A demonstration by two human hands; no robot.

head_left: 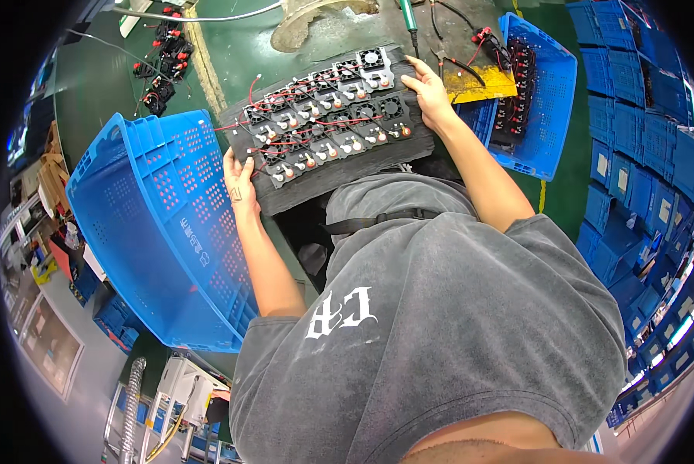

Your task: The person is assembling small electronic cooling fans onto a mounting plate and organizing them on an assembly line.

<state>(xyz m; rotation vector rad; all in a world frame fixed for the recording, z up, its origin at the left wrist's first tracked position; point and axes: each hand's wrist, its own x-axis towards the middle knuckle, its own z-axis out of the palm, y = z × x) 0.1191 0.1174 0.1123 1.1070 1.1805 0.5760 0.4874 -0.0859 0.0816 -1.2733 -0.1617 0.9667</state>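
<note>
Both my hands hold a dark, rough-surfaced board tilted over the bench edge in front of my body. On it sit two rows of small black fans on clear or grey mounts, each with white and orange round parts along its lower side. Thin red and black wires run across the rows, some hanging past the left end. My left hand grips the board's left end, fingers partly behind it. At the upper right corner, my right hand is closed around the edge with its thumb on top.
A large blue perforated crate stands at left. Another blue crate at right holds dark parts with red bits. Pliers, a green-handled tool and a yellow sheet lie beyond the board. Black parts with red pieces lie far left.
</note>
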